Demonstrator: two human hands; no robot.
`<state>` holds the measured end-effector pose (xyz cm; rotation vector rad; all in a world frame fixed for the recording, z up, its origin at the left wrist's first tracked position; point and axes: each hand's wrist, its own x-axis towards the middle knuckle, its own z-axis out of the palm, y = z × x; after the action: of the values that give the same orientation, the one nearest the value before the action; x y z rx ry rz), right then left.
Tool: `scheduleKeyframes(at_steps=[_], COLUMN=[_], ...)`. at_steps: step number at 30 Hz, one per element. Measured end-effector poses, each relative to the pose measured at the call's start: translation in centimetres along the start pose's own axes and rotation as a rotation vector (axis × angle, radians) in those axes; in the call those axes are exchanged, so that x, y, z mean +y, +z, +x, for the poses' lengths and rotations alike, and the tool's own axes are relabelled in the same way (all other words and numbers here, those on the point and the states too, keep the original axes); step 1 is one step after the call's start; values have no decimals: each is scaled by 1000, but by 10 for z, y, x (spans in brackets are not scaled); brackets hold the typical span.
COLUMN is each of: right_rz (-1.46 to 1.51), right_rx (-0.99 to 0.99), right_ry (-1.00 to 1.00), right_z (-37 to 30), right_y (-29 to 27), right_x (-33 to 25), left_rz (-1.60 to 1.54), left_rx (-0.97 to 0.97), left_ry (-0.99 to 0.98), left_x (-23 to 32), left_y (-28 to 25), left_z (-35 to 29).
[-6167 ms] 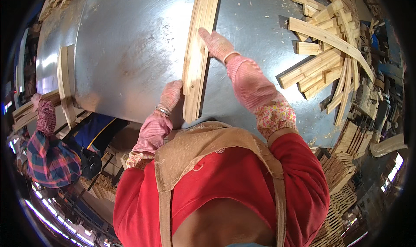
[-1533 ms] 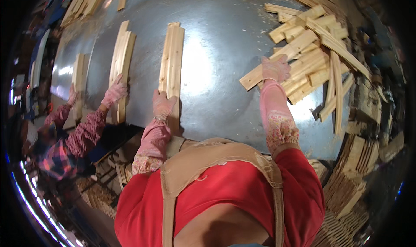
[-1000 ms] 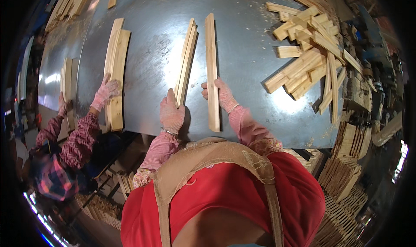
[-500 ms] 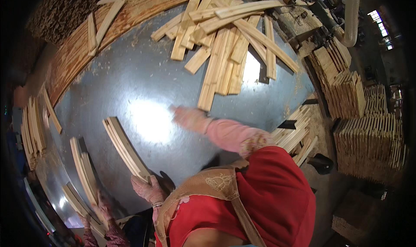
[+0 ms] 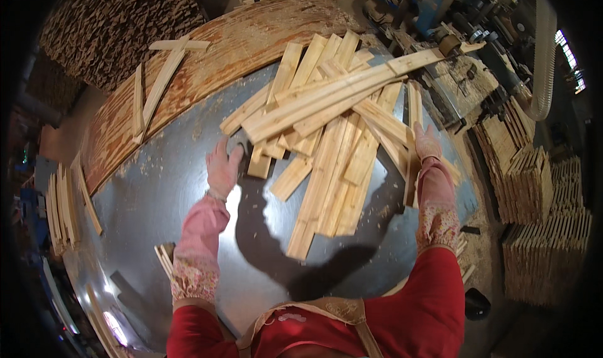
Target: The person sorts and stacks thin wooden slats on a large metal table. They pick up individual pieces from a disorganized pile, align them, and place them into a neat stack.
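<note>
A jumbled pile of pale wooden slats lies on the grey metal table, throwing dark shadows toward me. Beside the pile's left end my left hand, in a light pink glove, is spread and holds nothing. My right hand, gloved alike, reaches the pile's right side with its fingers apart. It is over or against the slats there; whether it touches them I cannot tell. Two long slats lie slantwise across the top of the pile. Close to my left forearm, a few stacked slats show partly.
A worn wooden board borders the far side, bearing a few loose slats. Machinery with a ribbed hose stands at the far right. Stacked wood lines the right. More slats stand at the left.
My left hand has let go of the stacked slats and moved forward to the pile. My right hand has swung right and forward. The view has tilted ahead, and another person's hands have left it.
</note>
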<state>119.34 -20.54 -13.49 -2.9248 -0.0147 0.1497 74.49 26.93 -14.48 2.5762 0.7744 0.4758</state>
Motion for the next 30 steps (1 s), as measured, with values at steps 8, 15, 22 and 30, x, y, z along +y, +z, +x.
scheduleKeyframes(at_steps=[8, 15, 22, 30], right_rz=[714, 797, 859, 757], right_rx=[-105, -128, -252, -398], right_ry=[69, 82, -22, -630], right_z=[82, 100, 87, -53], right_y=[30, 39, 81, 93], right_x=[-44, -109, -122, -166], left_rz=[-470, -98, -92, -216], left_rx=[-586, -647, -664, -652], left_ry=[-310, -20, 171, -559], left_x=[-109, -11, 34, 136], left_y=[4, 0, 45, 6], left_z=[187, 199, 110, -149])
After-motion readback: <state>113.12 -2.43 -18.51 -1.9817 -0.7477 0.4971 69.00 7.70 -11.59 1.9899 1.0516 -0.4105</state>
